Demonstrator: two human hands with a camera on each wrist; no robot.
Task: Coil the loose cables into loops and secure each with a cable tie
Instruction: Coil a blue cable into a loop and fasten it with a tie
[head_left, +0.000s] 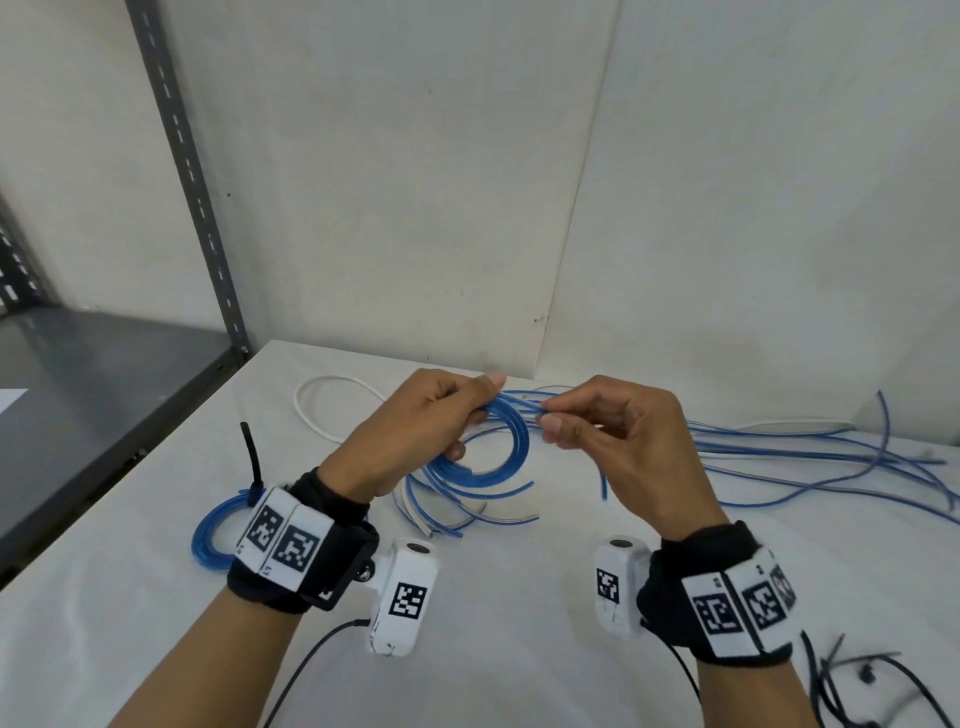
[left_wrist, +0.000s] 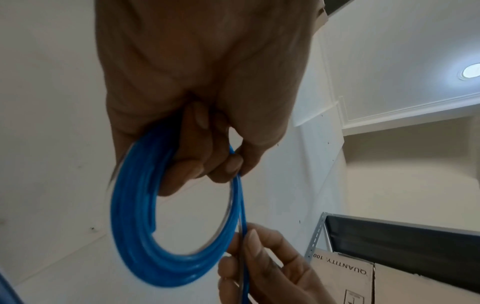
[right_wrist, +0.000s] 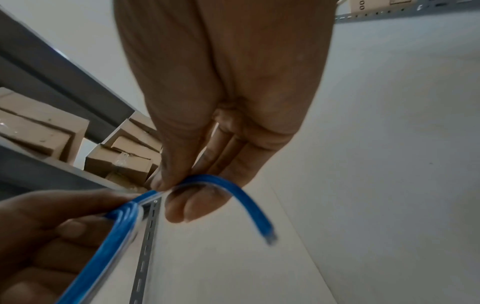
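White walls back the white table (head_left: 519, 649) you are working over, with a grey metal shelf (head_left: 78, 374) off to your left. Just above the table's middle you hold a blue cable coil (head_left: 511, 447) upright in the air: your left hand (head_left: 415, 431) has its fingers curled round the coil's upper left side, thumb pressed on top, and the left wrist view shows several turns bunched together in that grip (left_wrist: 135, 205). Your right hand (head_left: 613, 441) pinches the same cable's free end (right_wrist: 249, 201) between thumb and forefinger, right beside the coil, the other fingers loosely bent; the short tail curves past your fingertips and hangs free.

Below the coil, loose blue cables (head_left: 779, 462) lie on the table, fanning out to the right. A white cable (head_left: 322, 410) loops behind your left hand. Near your left wrist rests a finished blue coil (head_left: 213, 535), a black cable tie (head_left: 252, 457) standing up from it. More black cable ties (head_left: 852, 680) lie at the table's near right corner. Cardboard boxes (right_wrist: 122, 160) sit on the shelving in the right wrist view.
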